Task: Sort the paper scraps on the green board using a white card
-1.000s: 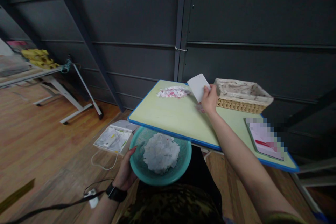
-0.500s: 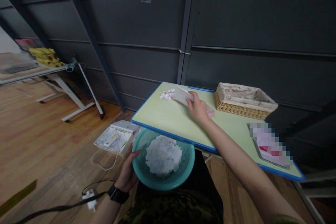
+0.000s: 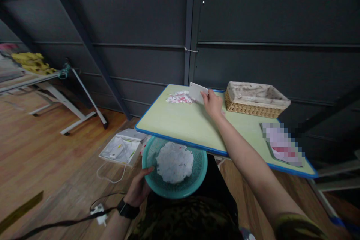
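My left hand grips the rim of a teal plastic colander, thumb over the edge. A heap of white paper scraps lies in it. The colander sits at my lap, just below the near edge of a pale green, blue-rimmed table. My right hand is closed on a flat white scraper card, held tilted over the table. At the card's left side lies a pile of white and pink paper bits. A few pink bits are partly hidden behind the right hand.
A wicker basket with a cloth liner stands at the table's back right. Nearer lies a tray, partly pixelated. An open white box with a cable is on the floor at left. Another table holds yellow cloth.
My right hand has lifted the card slightly, and the paper pile now spreads wider beside it. Fewer pink bits show right of the hand. The view has shifted a little; my left hand keeps its grip.
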`<state>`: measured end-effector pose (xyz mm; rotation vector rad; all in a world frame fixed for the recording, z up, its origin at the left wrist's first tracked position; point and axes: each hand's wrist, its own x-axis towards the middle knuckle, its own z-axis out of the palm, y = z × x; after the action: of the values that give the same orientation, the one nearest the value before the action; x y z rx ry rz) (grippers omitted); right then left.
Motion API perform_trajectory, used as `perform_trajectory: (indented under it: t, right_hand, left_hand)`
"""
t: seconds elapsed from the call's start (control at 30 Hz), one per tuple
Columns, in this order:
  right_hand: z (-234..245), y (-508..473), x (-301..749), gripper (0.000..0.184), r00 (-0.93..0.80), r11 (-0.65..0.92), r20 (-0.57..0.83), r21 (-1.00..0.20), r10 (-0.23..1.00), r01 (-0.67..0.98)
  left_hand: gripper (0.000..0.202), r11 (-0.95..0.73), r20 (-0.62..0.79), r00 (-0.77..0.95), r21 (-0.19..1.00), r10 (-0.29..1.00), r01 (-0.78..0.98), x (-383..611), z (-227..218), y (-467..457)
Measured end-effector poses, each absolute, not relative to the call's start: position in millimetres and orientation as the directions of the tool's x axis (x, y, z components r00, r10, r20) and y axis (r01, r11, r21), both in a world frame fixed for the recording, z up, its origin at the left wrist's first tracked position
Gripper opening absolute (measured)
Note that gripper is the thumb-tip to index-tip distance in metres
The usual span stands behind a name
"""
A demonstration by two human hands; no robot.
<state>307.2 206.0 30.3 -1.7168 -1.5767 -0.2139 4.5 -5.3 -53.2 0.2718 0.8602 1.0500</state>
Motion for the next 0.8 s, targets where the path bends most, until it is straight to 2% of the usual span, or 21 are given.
perform_trajectory:
  t: [0.33, 0.8]
  right_hand:
    - [25, 214, 302, 0.038, 0.124, 0.144, 0.596, -0.382, 0.794, 0.913]
    - [26, 214, 304, 0.038, 0.093, 0.175, 0.588, -0.383, 0.804, 0.907]
  left_hand:
    - [0.02, 0.512, -0.555, 0.14, 0.604, 0.82, -0.611, 20, -43, -7]
    - [0.029, 0.534, -0.569, 0.136, 0.625, 0.811, -0.57, 15, -47, -7]
